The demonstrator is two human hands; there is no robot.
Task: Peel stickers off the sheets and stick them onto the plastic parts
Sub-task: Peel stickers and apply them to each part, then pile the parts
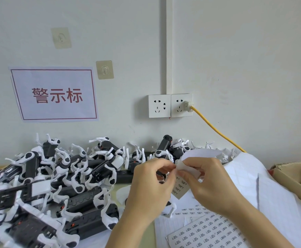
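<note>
Both the left hand (150,183) and the right hand (206,181) pinch a thin, floppy sticker sheet (187,168) between them; it looks light and easily torn, best held at its edge.

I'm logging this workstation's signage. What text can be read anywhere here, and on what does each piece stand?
"警示标": red characters on the red-bordered paper sign taped to the wall.
Sticker sheet lying on the table: rows of small printed labels, too small to read.
Sticker sheet held in both hands: small print, too blurred to read.
No other legible text.
</note>
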